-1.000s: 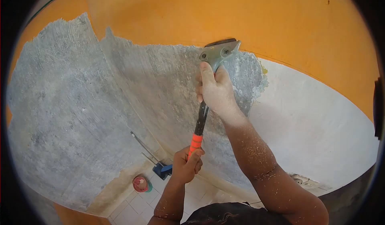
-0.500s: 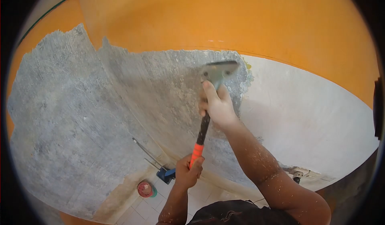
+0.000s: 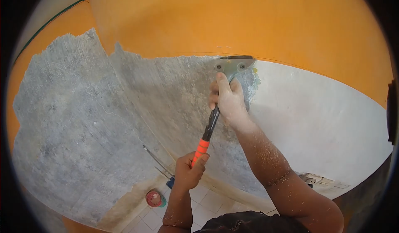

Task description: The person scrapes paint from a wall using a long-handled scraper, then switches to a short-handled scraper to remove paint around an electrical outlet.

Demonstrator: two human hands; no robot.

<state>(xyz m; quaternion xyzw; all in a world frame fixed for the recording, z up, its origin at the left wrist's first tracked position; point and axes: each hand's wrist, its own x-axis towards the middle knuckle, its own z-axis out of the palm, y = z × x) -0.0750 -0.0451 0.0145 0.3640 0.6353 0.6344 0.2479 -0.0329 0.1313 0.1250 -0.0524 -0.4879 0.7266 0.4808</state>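
Note:
A long-handled scraper slants up across the wall, its wide blade lying along the edge where bare grey plaster meets orange paint. My right hand, pale with dust, is closed round the neck just below the blade, thumb pointing up toward it. Lower down, my left hand is wrapped round the orange grip at the handle's end. To the right of the blade, a smooth white coat covers the wall, with a ragged yellowish-green border beside the plaster.
On the tiled floor stands a red tub with something green beside it. A metal-rodded tool with a blue part is near the wall's foot, partly behind my left arm. A socket is set in the lower right wall.
The scraper blade has moved up and slightly right to the orange paint's edge, my right hand still on its neck. My left hand has risen and shifted a little left with the grip.

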